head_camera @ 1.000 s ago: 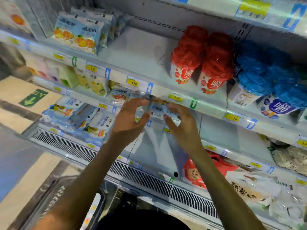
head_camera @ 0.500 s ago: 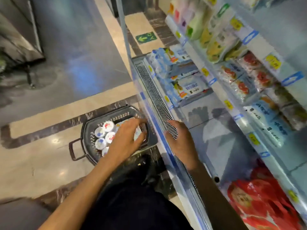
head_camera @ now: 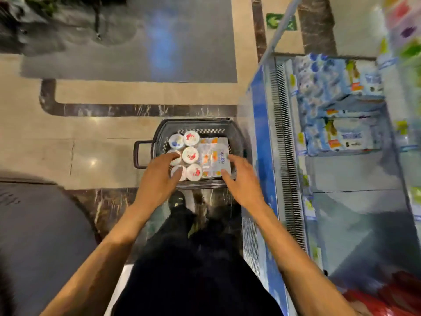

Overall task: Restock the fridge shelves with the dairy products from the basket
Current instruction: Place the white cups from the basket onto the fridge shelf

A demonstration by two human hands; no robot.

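looked straight down at a shiny tan stone floor (head_camera: 91, 133), with a dark marble stripe (head_camera: 136, 109) across it and a big grey patch (head_camera: 136, 42) farther off. saw a green arrow sign (head_camera: 281, 21) stuck on the floor near the fridge corner. found the dark basket (head_camera: 159, 131) sitting on the floor just beside the blue front edge (head_camera: 262, 156) of the fridge, with its handle (head_camera: 139, 153) poking out to the left. saw round white cups (head_camera: 191, 153) in its left side and a flat wrapped pack (head_camera: 214, 156) in its right side. saw the left hand (head_camera: 159, 179) over the near cups, fingers spread and loose, holding nothing. saw the right hand (head_camera: 243, 179) over the near end of the pack, fingers spread too, holding nothing. could not tell if any fingertip touched. saw a long black vent (head_camera: 284, 156) behind the blue edge, then a pale bottom shelf (head_camera: 353, 224) with blue packs (head_camera: 337, 94) at its far end and red bags (head_camera: 387, 297) at its near end. blurry all over
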